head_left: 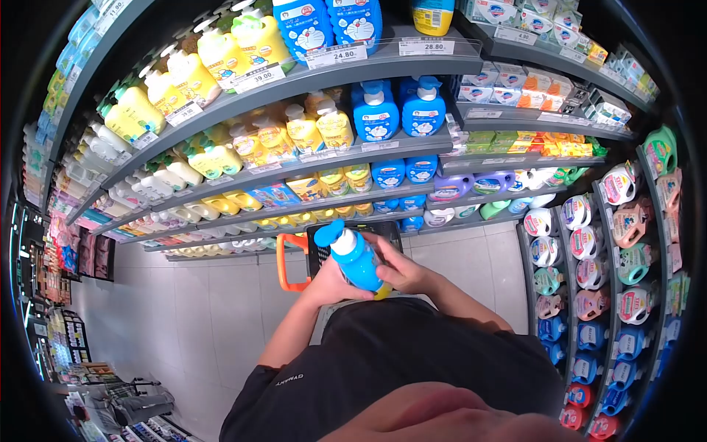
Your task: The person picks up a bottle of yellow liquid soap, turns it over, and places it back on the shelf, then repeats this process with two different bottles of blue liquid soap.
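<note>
A blue pump bottle (359,264) with a white collar and blue pump head is held in front of my body, tilted to the upper left. My left hand (333,284) is wrapped round its lower left side. On the other side my right hand (398,267) grips it, fingers closed against the bottle. Something yellow shows at the bottle's lower end. Behind the bottle is a black shopping basket (318,249) with an orange handle (293,284), partly hidden by my hands and the bottle.
Ahead, curved store shelves (324,147) carry yellow and blue pump bottles (376,110) with price tags. Boxed soaps (479,82) fill the upper right shelves. A rack of detergent bottles (587,243) stands to the right. Tiled floor (213,302) lies to the left.
</note>
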A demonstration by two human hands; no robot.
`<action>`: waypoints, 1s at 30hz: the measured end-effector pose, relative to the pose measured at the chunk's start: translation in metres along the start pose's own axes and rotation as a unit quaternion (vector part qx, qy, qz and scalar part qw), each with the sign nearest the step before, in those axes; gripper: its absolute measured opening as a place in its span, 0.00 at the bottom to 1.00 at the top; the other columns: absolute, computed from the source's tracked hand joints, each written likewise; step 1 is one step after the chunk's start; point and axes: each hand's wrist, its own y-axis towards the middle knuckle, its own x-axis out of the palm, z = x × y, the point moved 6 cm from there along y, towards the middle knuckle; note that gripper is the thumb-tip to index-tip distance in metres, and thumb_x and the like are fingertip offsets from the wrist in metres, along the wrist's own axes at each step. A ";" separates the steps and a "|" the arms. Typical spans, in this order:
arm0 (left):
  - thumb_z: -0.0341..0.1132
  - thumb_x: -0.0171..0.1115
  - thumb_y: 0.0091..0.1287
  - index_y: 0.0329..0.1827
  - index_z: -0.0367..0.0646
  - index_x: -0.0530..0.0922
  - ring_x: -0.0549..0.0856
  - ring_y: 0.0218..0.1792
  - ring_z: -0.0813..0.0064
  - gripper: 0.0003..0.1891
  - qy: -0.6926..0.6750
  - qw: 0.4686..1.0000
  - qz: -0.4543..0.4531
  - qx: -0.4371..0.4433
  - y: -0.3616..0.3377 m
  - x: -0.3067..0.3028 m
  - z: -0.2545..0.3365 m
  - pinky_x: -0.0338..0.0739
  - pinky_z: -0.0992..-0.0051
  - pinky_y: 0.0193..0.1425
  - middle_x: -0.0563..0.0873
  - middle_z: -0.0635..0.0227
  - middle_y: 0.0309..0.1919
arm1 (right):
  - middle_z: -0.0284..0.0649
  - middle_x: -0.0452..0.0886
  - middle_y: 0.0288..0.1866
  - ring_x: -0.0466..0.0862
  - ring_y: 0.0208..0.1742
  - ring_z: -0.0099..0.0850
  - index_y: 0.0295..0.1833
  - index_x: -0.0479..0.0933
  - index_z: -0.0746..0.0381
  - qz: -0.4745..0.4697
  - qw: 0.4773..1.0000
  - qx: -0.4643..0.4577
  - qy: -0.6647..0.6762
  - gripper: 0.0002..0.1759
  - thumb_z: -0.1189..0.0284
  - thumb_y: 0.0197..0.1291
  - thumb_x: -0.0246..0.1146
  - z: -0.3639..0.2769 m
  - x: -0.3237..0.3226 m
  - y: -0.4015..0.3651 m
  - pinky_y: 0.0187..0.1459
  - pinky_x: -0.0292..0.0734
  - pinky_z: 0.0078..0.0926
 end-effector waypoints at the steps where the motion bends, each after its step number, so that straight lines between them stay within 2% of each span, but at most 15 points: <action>1: 0.35 0.90 0.43 0.70 0.43 0.70 0.82 0.62 0.69 0.49 -0.008 0.999 0.035 0.003 0.002 -0.004 -0.005 0.76 0.64 0.68 0.82 0.67 0.60 | 0.48 0.57 0.81 0.60 0.82 0.41 0.85 0.44 0.63 -0.013 0.999 -0.004 -0.041 0.56 0.59 0.64 0.73 -0.004 0.004 0.002 0.79 0.56 0.41; 2: 0.37 0.89 0.45 0.70 0.43 0.70 0.82 0.61 0.69 0.48 -0.016 0.997 0.071 0.005 0.003 -0.008 -0.009 0.77 0.65 0.68 0.82 0.67 0.59 | 0.50 0.62 0.79 0.63 0.80 0.41 0.82 0.53 0.66 0.015 0.999 0.042 0.010 0.53 0.60 0.60 0.76 -0.018 0.013 0.001 0.78 0.58 0.39; 3: 0.39 0.88 0.46 0.70 0.43 0.69 0.82 0.60 0.70 0.47 -0.024 0.994 0.106 0.008 0.004 -0.013 -0.014 0.77 0.66 0.67 0.82 0.67 0.58 | 0.50 0.63 0.78 0.64 0.80 0.41 0.82 0.53 0.66 0.024 0.999 0.034 0.004 0.54 0.60 0.59 0.77 -0.022 0.016 0.003 0.78 0.59 0.39; 4: 0.44 0.87 0.50 0.70 0.43 0.69 0.83 0.58 0.72 0.46 -0.061 0.994 0.093 0.007 0.007 -0.011 -0.016 0.78 0.67 0.65 0.82 0.68 0.57 | 0.51 0.64 0.78 0.65 0.79 0.41 0.82 0.53 0.66 0.033 0.999 0.026 -0.002 0.55 0.61 0.58 0.78 -0.024 0.017 0.004 0.77 0.60 0.39; 5: 0.45 0.87 0.50 0.69 0.43 0.69 0.83 0.58 0.71 0.46 -0.094 0.989 0.113 0.003 0.006 -0.011 -0.016 0.78 0.67 0.65 0.82 0.68 0.56 | 0.51 0.65 0.77 0.66 0.79 0.42 0.82 0.53 0.66 0.042 0.999 0.017 -0.008 0.56 0.61 0.57 0.78 -0.030 0.018 0.005 0.77 0.61 0.39; 6: 0.45 0.87 0.50 0.69 0.43 0.69 0.83 0.58 0.71 0.46 -0.126 0.983 0.132 -0.001 0.004 -0.008 -0.015 0.78 0.67 0.65 0.82 0.68 0.56 | 0.52 0.66 0.77 0.68 0.78 0.43 0.82 0.54 0.66 0.066 0.992 -0.003 -0.111 0.56 0.61 0.55 0.79 -0.041 0.018 0.004 0.76 0.63 0.40; 9: 0.46 0.87 0.49 0.69 0.42 0.69 0.84 0.57 0.71 0.46 -0.162 0.977 0.139 -0.003 0.004 -0.008 -0.016 0.78 0.67 0.65 0.83 0.68 0.56 | 0.52 0.68 0.76 0.68 0.78 0.42 0.82 0.55 0.65 0.083 0.989 0.018 -0.123 0.56 0.63 0.54 0.80 -0.035 0.018 0.004 0.76 0.63 0.41; 10: 0.47 0.88 0.49 0.69 0.42 0.69 0.84 0.57 0.71 0.47 -0.164 0.978 0.133 -0.003 0.005 -0.008 -0.017 0.78 0.67 0.65 0.83 0.68 0.56 | 0.51 0.70 0.75 0.70 0.77 0.41 0.82 0.55 0.65 0.072 0.994 0.023 -0.083 0.55 0.65 0.55 0.80 -0.029 0.019 0.003 0.75 0.65 0.40; 12: 0.38 0.85 0.53 0.70 0.41 0.69 0.84 0.58 0.71 0.43 -0.133 0.984 0.115 0.012 0.004 -0.012 -0.017 0.78 0.66 0.66 0.83 0.67 0.56 | 0.49 0.72 0.73 0.73 0.75 0.39 0.81 0.56 0.63 0.047 0.998 0.034 -0.001 0.52 0.69 0.56 0.79 -0.017 0.021 0.002 0.73 0.69 0.39; 15: 0.32 0.83 0.55 0.71 0.40 0.69 0.84 0.59 0.71 0.41 -0.128 0.987 0.093 0.014 0.004 -0.012 -0.013 0.78 0.66 0.66 0.83 0.65 0.58 | 0.38 0.77 0.66 0.79 0.67 0.28 0.76 0.63 0.62 0.030 0.983 0.092 0.158 0.42 0.83 0.58 0.73 -0.023 0.022 -0.001 0.65 0.79 0.33; 20: 0.23 0.80 0.56 0.73 0.38 0.68 0.84 0.60 0.75 0.40 -0.134 0.985 0.112 0.005 0.004 -0.013 -0.011 0.79 0.69 0.66 0.83 0.66 0.60 | 0.39 0.77 0.67 0.79 0.67 0.29 0.79 0.60 0.60 0.048 0.978 0.069 0.190 0.44 0.82 0.59 0.73 -0.009 0.015 -0.002 0.66 0.78 0.35; 21: 0.22 0.78 0.59 0.74 0.37 0.67 0.84 0.59 0.75 0.40 -0.134 0.983 0.127 0.019 0.005 -0.014 -0.012 0.79 0.69 0.66 0.84 0.65 0.60 | 0.39 0.77 0.67 0.79 0.68 0.29 0.79 0.60 0.61 0.063 0.980 0.039 0.183 0.43 0.83 0.60 0.70 -0.015 0.013 -0.001 0.67 0.77 0.35; 23: 0.22 0.75 0.63 0.74 0.36 0.66 0.84 0.59 0.74 0.37 -0.136 0.980 0.143 -0.015 0.004 -0.018 -0.012 0.79 0.71 0.65 0.84 0.63 0.59 | 0.39 0.77 0.67 0.78 0.69 0.28 0.78 0.60 0.62 0.080 0.971 0.048 0.221 0.41 0.85 0.62 0.68 -0.004 0.010 0.000 0.69 0.75 0.35; 25: 0.23 0.73 0.66 0.75 0.35 0.65 0.85 0.59 0.74 0.35 -0.184 0.973 0.137 0.009 0.006 -0.016 -0.012 0.79 0.72 0.65 0.85 0.62 0.59 | 0.39 0.77 0.67 0.78 0.69 0.29 0.78 0.60 0.63 0.113 0.965 0.038 0.233 0.39 0.85 0.63 0.66 0.000 0.008 0.001 0.70 0.74 0.35; 30: 0.27 0.72 0.69 0.76 0.34 0.64 0.84 0.60 0.74 0.35 -0.186 0.974 0.128 0.011 0.006 -0.014 -0.011 0.79 0.72 0.65 0.85 0.60 0.60 | 0.39 0.79 0.64 0.80 0.65 0.29 0.75 0.64 0.63 0.131 0.971 0.047 0.192 0.34 0.80 0.65 0.67 0.007 0.005 0.001 0.67 0.76 0.34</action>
